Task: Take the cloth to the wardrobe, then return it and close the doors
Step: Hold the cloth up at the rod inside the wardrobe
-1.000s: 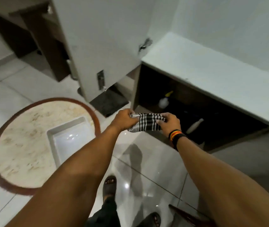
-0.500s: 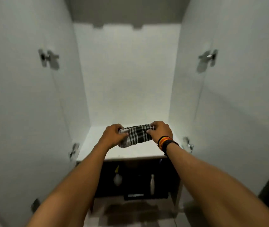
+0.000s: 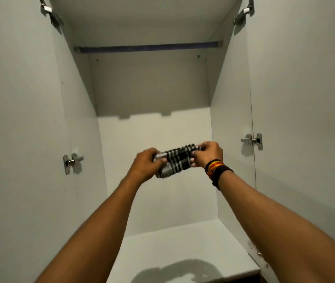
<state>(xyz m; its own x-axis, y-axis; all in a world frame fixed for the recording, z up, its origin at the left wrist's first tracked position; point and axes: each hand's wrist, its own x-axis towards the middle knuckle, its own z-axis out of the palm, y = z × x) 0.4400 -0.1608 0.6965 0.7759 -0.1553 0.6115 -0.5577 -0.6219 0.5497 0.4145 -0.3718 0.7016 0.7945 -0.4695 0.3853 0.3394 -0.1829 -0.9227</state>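
Observation:
A folded black-and-white checked cloth is held up in front of me inside the open white wardrobe. My left hand grips its left end and my right hand grips its right end; bands sit on the right wrist. The cloth hangs in the air well above the white shelf. The left door and the right door both stand wide open.
A dark hanging rail crosses the top of the wardrobe. Metal hinges show on the left door and on the right door, with more at both top corners. A shadow lies on the shelf's front.
My view has swung from the floor and lower cupboard up into the wardrobe. Both hands have raised the cloth from just above the shelf to mid-height inside it.

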